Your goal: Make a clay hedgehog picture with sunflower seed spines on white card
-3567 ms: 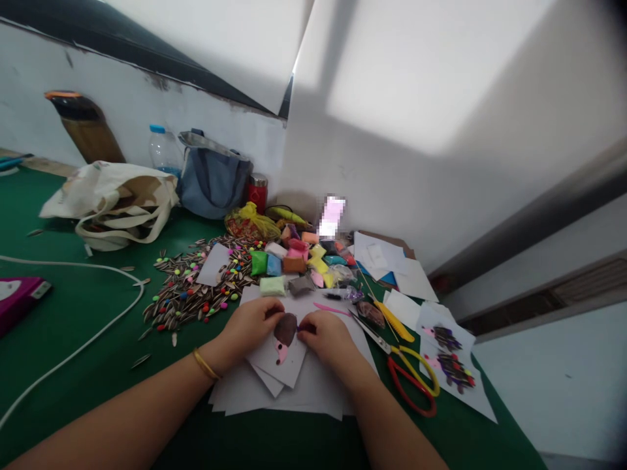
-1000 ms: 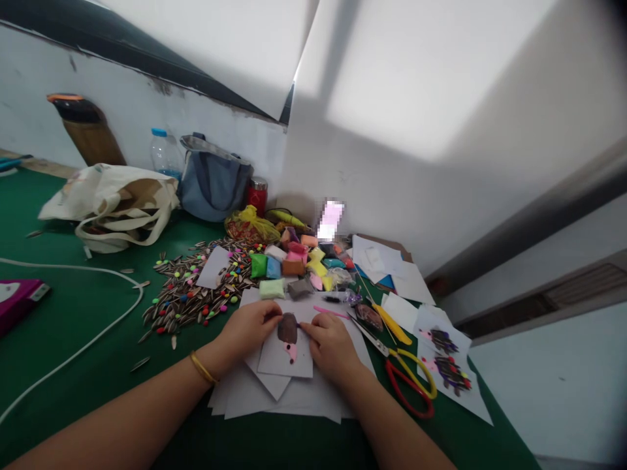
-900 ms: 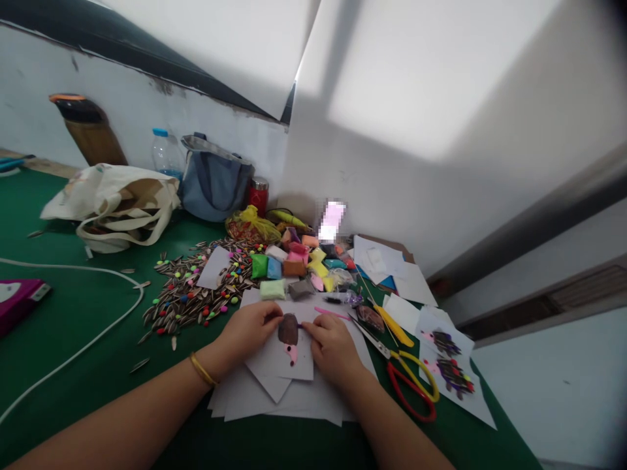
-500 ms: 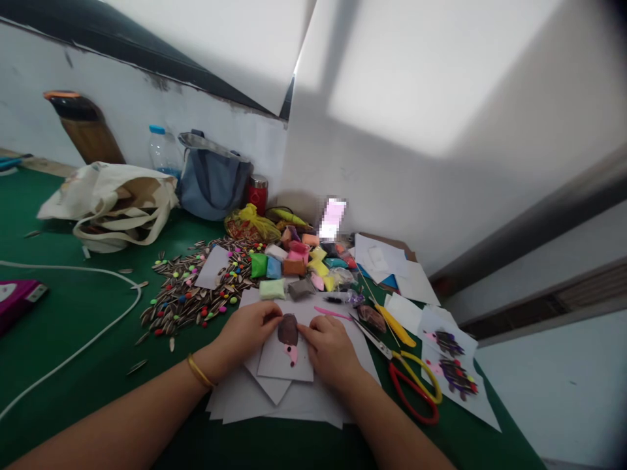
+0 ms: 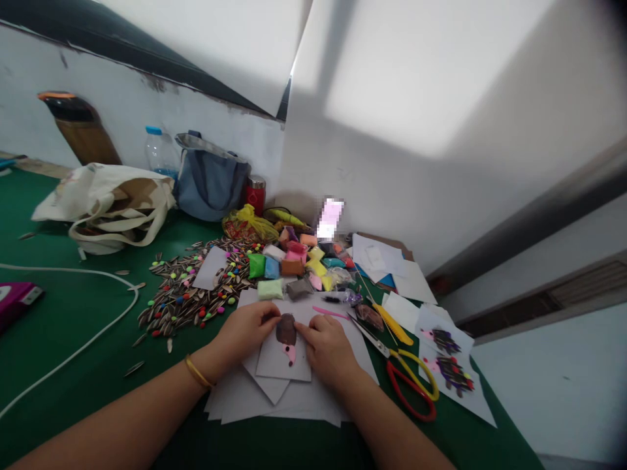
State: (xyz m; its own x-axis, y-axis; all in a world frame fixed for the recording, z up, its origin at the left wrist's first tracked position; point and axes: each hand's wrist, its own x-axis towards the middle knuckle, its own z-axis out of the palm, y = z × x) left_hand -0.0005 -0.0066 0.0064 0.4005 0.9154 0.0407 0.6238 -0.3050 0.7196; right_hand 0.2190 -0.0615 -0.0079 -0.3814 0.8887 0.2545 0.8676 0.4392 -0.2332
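Observation:
A small white card (image 5: 277, 365) lies on stacked white sheets (image 5: 313, 405). On it is a flat brown clay shape (image 5: 286, 329) with a pink clay piece (image 5: 290, 354) and dark dots below it. My left hand (image 5: 249, 331) is at the brown shape's upper left edge, thumb and forefinger closed together; anything between them is too small to make out. My right hand (image 5: 327, 346) rests at the card's right side with its fingers curled and a fingertip at the brown shape's right edge; nothing shows in its grasp.
Sunflower seeds with coloured beads (image 5: 196, 294) spread at the left. Clay packets (image 5: 292, 267) lie behind the sheets. Scissors (image 5: 411, 382), a yellow tool (image 5: 396, 324) and decorated cards (image 5: 453, 372) are at the right. Bags (image 5: 210, 179) and a phone (image 5: 330, 219) stand behind.
The whole view has shifted slightly left. Both hands remain around the brown shape, with the right fingertips a touch higher along its edge.

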